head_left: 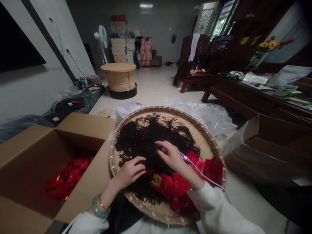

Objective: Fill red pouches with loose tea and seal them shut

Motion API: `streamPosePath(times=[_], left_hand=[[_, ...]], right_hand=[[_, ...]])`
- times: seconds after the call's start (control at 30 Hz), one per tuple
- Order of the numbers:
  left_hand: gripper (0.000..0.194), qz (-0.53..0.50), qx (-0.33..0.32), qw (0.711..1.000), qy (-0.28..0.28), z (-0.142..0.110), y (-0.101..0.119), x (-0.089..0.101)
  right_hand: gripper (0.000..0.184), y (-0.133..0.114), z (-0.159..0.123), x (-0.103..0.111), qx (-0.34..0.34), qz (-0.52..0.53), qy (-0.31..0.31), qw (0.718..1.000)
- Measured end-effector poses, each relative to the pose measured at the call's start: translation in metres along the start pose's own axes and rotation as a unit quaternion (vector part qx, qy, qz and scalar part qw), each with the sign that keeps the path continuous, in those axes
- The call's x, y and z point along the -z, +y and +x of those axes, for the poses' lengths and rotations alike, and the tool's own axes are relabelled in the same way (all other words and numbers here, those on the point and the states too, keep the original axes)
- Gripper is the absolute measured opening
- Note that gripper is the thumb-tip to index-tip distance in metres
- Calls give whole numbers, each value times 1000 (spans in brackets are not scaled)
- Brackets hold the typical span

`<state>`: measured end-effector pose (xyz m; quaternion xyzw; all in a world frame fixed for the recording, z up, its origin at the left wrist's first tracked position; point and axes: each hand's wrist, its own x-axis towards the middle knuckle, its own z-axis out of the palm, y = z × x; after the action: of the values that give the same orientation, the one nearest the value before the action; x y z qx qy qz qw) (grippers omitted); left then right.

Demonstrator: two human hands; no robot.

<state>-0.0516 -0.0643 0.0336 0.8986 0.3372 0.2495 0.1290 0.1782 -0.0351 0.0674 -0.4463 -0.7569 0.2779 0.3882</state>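
A round woven bamboo tray (214, 143) holds a wide spread of dark dried tea leaves (151, 133). My left hand (133, 170) is above the near-left part of the leaves, fingers apart, with nothing visible in it. My right hand (169, 156) hovers over the middle of the leaves, its thumb and forefinger curved with a gap between them. Red packets (181, 190) lie in the tray's near-right part, below my right forearm. A purple-and-white device (184, 156) with a white cord rests beside my right wrist, partly hidden by it.
On the left stands an open cardboard box (80, 122) with several red packets (69, 177) inside. Clear plastic sheeting (202, 113) lies behind the tray. Another open box (275, 139) is at right, beside a dark wooden table (275, 97). A round stool (119, 76) stands farther back.
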Motion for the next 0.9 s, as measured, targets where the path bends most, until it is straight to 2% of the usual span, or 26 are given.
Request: streamPosePath(times=[0.07,0.13,0.23,0.33,0.43,0.53,0.6,0.73,0.9], left_hand=[[17,-7,-1,1000,1,-1,-2,0],[16,-10,1,1000,3,-1,-3,0],[13,1,10,1000,-24,1,0,2],[8,44,20,993,-111,5,6,8],[7,115,41,977,-176,11,12,16],[7,154,57,968,-187,14,12,22],[5,149,52,971,-180,14,10,24],[8,112,31,984,-132,9,9,23],[13,81,32,994,-72,8,18,25]], right_hand=[[24,-3,-3,3,33,-7,-27,999],[19,-10,-8,1,101,-61,-126,985],[13,-17,-17,-11,166,-201,-251,932],[14,-19,-22,-26,177,-307,-299,886],[16,-17,-22,-35,167,-348,-317,866],[14,-14,-21,-34,149,-359,-321,864],[15,-14,-20,-31,144,-349,-319,869],[16,-18,-23,-23,128,-311,-281,899],[20,-30,-25,-16,138,-293,-247,913]])
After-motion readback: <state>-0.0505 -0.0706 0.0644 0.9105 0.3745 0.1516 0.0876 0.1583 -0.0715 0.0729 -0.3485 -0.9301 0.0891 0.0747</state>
